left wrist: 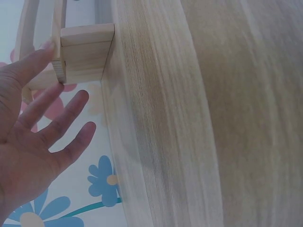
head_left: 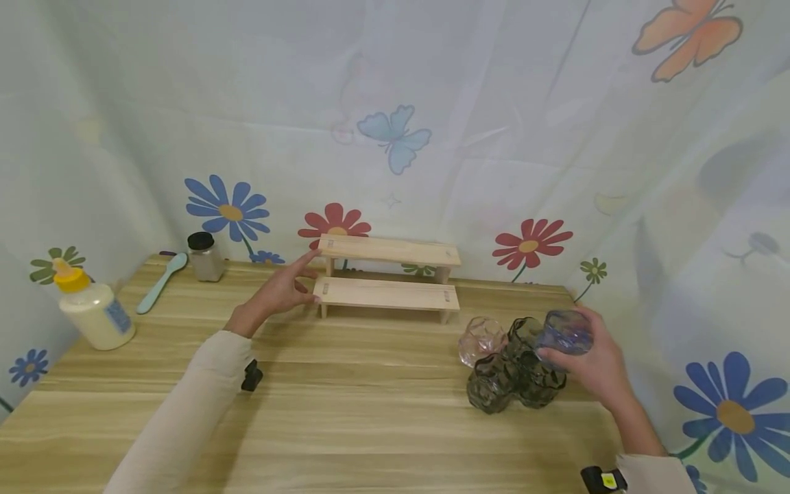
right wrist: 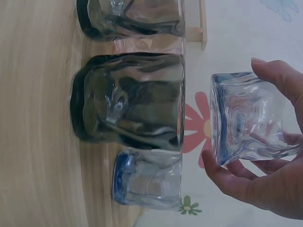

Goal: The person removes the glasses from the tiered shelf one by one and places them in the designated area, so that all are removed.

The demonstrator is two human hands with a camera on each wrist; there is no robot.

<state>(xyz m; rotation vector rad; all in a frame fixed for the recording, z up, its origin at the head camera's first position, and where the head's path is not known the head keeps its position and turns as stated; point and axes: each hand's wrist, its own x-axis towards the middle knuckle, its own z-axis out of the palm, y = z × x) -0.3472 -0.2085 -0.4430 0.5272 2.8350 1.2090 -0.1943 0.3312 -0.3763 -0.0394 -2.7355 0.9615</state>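
Observation:
A faceted, bluish clear glass (head_left: 566, 333) is held up by my right hand (head_left: 595, 357), thumb on one side and fingers on the other. In the right wrist view that glass (right wrist: 251, 118) is tipped sideways relative to the camera. Below stand dark grey glasses (head_left: 490, 384), a pink glass (head_left: 481, 341) and, in the right wrist view, another blue glass (right wrist: 147, 179). On the other side my left hand (head_left: 280, 291) touches the left end of a two-step wooden shelf (head_left: 385, 293) with its thumb and a finger, its fingers fairly straight.
At the table's left are a glue bottle (head_left: 99, 315) with a yellow cap, a pale green spoon (head_left: 162, 283) and a small jar (head_left: 206, 259) with a black lid. A flowered curtain (head_left: 296, 151) hangs behind the wooden table (head_left: 345, 412) and along its sides.

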